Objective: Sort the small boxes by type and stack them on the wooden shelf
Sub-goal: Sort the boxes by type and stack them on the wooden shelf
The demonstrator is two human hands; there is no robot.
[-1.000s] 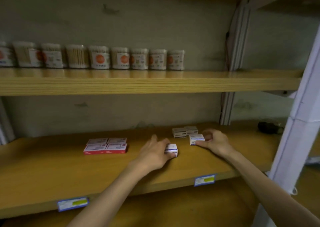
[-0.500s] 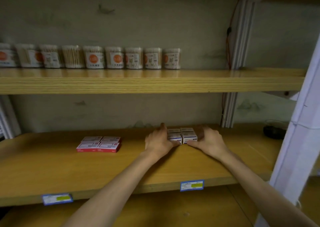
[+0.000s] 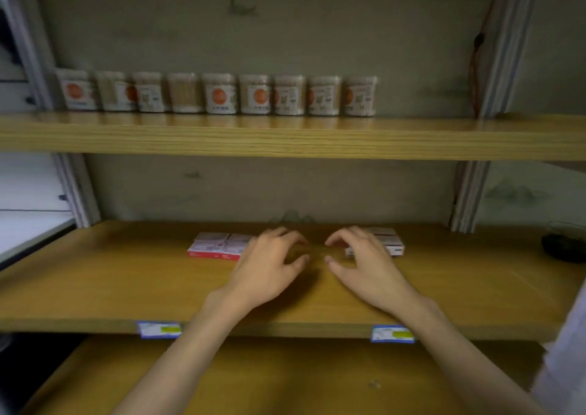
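Observation:
On the middle wooden shelf [image 3: 126, 287] lie two groups of small boxes. The red-and-white boxes [image 3: 218, 245] lie flat in a block left of centre. The white boxes [image 3: 388, 240] sit in a block to the right, partly hidden behind my right hand [image 3: 361, 260]. My left hand [image 3: 269, 265] hovers just right of the red boxes, fingers spread and curled, holding nothing. My right hand is likewise empty with fingers apart, in front of the white boxes. The two hands are close together, with bare shelf between them.
Several clear jars of cotton swabs [image 3: 218, 95] line the upper shelf. A dark object [image 3: 563, 246] lies at the far right of the middle shelf. White uprights [image 3: 467, 192] frame the bay. Two price labels [image 3: 391, 333] are stuck on the shelf's front edge.
Both hands have let go of the white boxes and pulled back toward me. The view has swung right to left, so the boxes now sit further right in the frame.

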